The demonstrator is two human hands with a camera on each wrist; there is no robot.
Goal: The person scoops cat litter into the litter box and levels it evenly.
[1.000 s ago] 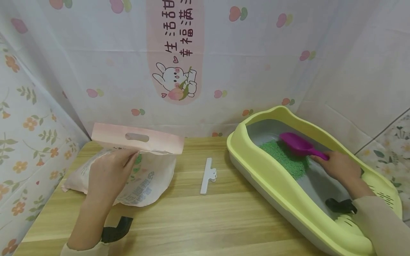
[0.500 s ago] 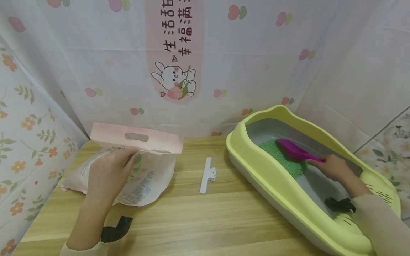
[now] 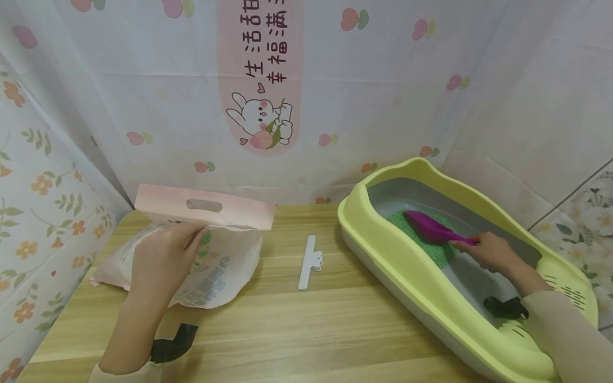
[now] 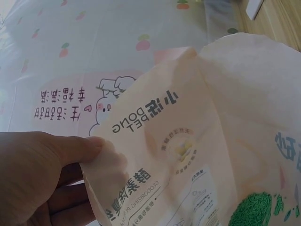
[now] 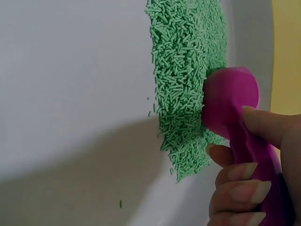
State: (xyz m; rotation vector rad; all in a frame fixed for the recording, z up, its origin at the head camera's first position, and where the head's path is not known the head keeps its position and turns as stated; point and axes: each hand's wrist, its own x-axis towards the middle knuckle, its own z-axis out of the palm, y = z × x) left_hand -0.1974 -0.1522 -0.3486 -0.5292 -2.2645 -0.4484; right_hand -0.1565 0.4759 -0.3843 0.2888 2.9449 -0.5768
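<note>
My left hand (image 3: 160,263) pinches the edge of a pale pink cat litter bag (image 3: 215,279), holding its mouth up; green pellets show inside it in the left wrist view. My right hand (image 3: 490,252) grips the handle of a purple scoop (image 3: 428,226). The scoop's bowl lies against a heap of green litter pellets (image 5: 181,70) on the grey floor of a litter box (image 3: 412,271) with a yellow rim. In the right wrist view, fingers wrap the handle and the thumb lies along its top. The inside of the bowl is hidden there.
A white bag clip (image 3: 311,263) lies on the wooden table (image 3: 287,330) between the bag and the box. Printed cloth (image 3: 373,96) hangs behind the table. The yellow slotted step of the box lies beside the right forearm.
My right hand has moved the scoop left and slightly down across the pellet heap, toward the near side of the box. My left hand and the bag have stayed nearly still.
</note>
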